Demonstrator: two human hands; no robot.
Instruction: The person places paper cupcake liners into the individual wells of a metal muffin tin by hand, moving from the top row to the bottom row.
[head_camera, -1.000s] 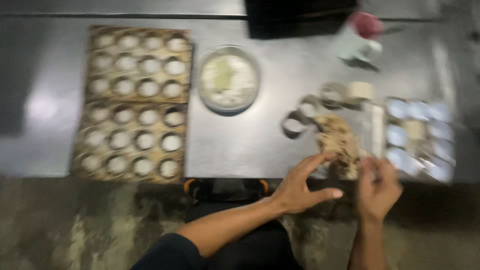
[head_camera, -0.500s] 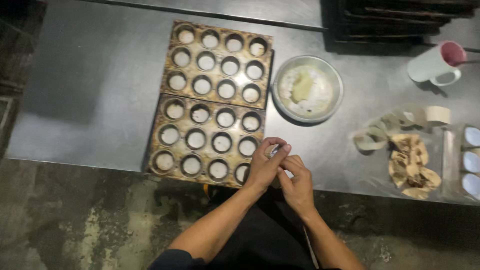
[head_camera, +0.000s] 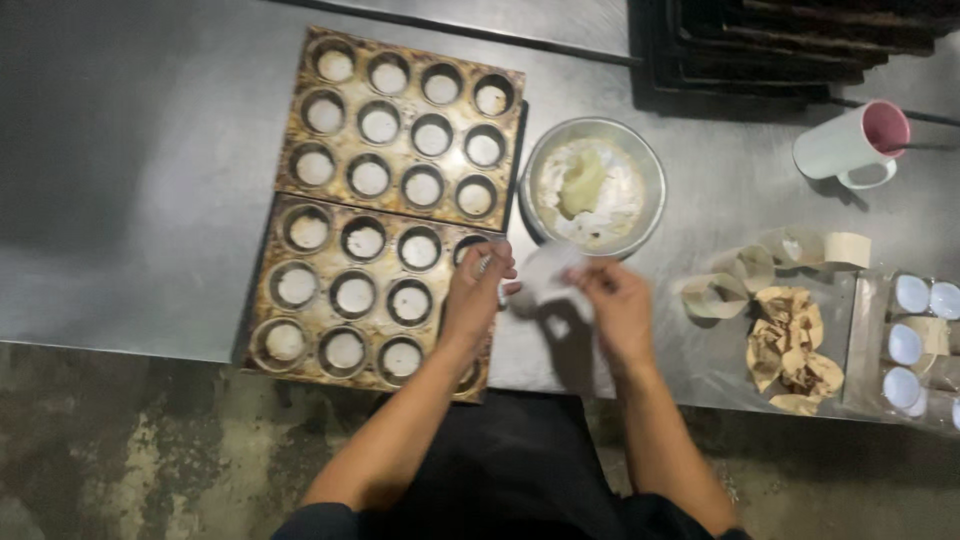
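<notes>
Head view looks straight down on both hands meeting over the near edge of the desk (head_camera: 150, 200). Left hand (head_camera: 478, 292) is curled with its fingers pinched on the edge of a thin white paper liner (head_camera: 548, 280), soft and crumpled, blurred at its edges. Right hand (head_camera: 618, 305) grips the same liner from the other side. The liner sits just beside the near muffin tray (head_camera: 345, 345), a dark, baked-brown metal pan of round cups lined in white. A second, like tray (head_camera: 400, 130) lies touching it farther back. Right of that stands a round steel bowl (head_camera: 592, 188) holding pale, greasy paste. Farther right lie tan paper strips and crumpled brown liners (head_camera: 790, 345), small white cups (head_camera: 910, 295), and a white mug (head_camera: 850, 148) with a pink inside. Dull grey brushed steel forms the desk; below it is stained, worn concrete floor (head_camera: 130, 460).
</notes>
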